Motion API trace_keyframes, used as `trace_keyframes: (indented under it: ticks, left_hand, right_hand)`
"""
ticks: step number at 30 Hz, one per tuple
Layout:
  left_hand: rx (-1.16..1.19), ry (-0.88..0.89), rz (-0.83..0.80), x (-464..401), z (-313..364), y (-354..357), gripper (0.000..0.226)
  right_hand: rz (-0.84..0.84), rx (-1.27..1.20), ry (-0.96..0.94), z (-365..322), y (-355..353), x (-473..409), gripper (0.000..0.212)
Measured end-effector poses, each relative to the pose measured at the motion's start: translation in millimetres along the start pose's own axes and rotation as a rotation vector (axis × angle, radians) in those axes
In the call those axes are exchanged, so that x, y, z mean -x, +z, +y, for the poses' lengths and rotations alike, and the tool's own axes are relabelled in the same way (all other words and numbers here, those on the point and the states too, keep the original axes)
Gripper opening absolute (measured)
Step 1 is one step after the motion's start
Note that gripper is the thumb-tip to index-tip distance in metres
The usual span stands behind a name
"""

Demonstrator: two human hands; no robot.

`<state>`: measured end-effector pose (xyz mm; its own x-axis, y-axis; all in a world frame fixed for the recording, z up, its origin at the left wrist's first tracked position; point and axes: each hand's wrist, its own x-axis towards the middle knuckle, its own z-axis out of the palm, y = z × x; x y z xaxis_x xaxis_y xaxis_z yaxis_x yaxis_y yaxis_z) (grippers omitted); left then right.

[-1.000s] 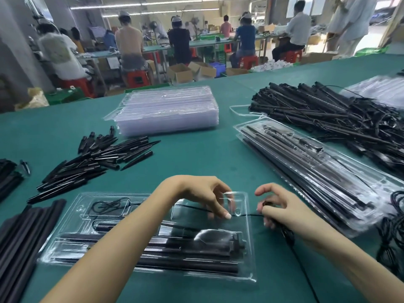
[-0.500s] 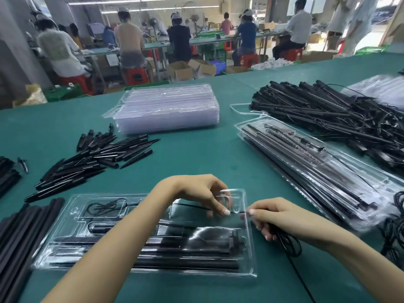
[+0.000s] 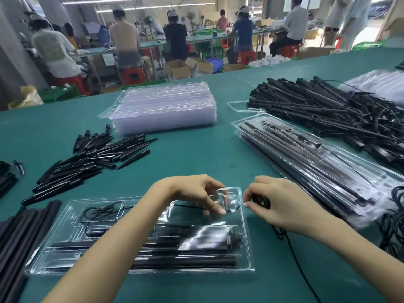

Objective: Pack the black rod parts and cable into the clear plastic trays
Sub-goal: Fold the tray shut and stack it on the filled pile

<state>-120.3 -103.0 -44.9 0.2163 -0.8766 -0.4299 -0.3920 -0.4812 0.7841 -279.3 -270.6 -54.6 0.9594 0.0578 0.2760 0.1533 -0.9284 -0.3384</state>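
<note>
The green table (image 3: pixel 196 162) carries the clear tray (image 3: pixel 246 237) just before the person, its long side running left to right, black rods (image 3: pixel 175 262) already lying in it. The cable (image 3: pixel 192 207) runs along this same axis over the tray's far right corner (the rest trails off to the right). The left hand (image 3: pixel 196 193) pinches the cable inside the tray; the right hand (image 3: pixel 282 206), just outside the tray's right edge, grips the bunched part.

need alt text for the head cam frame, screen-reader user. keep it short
Two bare hands work at the right end of a clear plastic tray on a green table: the left hand pinches a thin black cable over the tray, and the right hand grips the cable's bunched loops. Black rods already lie in the tray.
</note>
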Motion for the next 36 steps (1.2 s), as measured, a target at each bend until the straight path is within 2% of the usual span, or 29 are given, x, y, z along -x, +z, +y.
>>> trace_keyframes:
  ticks: [3, 6, 12, 16, 19, 21, 25, 29, 32, 36]
  left_hand:
    - [0.002, -0.011, 0.034, 2.7, -1.2, -6.5, 0.019]
    - [0.009, -0.008, 0.052, 4.7, -2.4, -11.3, 0.021]
    - [0.028, -0.04, 0.057, 3.0, -13.0, -6.2, 0.025]
    - [0.026, -0.064, 0.042, -1.6, -11.6, -7.4, 0.025]
    - [-0.004, -0.056, 0.056, -2.7, -11.0, -7.1, 0.044]
    - [-0.02, -0.017, 0.129, 0.5, -12.6, -6.2, 0.056]
    - [0.003, 0.095, 0.247, 7.9, -16.9, 1.5, 0.057]
    - [-0.05, 0.23, 0.36, 13.8, -19.8, 6.1, 0.054]
    - [0.011, 0.22, 0.318, 15.4, -19.6, 5.0, 0.056]
    - [-0.025, 0.146, 0.238, 8.8, -15.1, 8.0, 0.054]
  right_hand:
    - [0.084, 0.14, -0.035, -5.5, 8.9, -1.9, 0.012]
    - [0.173, 0.15, 0.0, -11.5, 19.3, -4.8, 0.011]
    - [0.195, 0.146, 0.097, -14.4, 31.1, -7.4, 0.015]
    - [0.156, 0.008, 0.189, -7.0, 35.2, -10.1, 0.013]
    - [0.106, -0.132, 0.18, 1.6, 35.1, -13.6, 0.006]
    - [0.081, -0.209, 0.15, 6.0, 34.5, -14.9, 0.005]
    - [0.166, -0.4, 0.148, 10.7, 35.2, -13.9, 0.013]
    - [0.216, -0.386, 0.129, 10.7, 40.0, -14.4, 0.01]
    - [0.227, -0.348, 0.12, 9.9, 40.8, -17.7, 0.009]
    - [0.248, -0.334, 0.17, 11.3, 40.5, -21.2, 0.007]
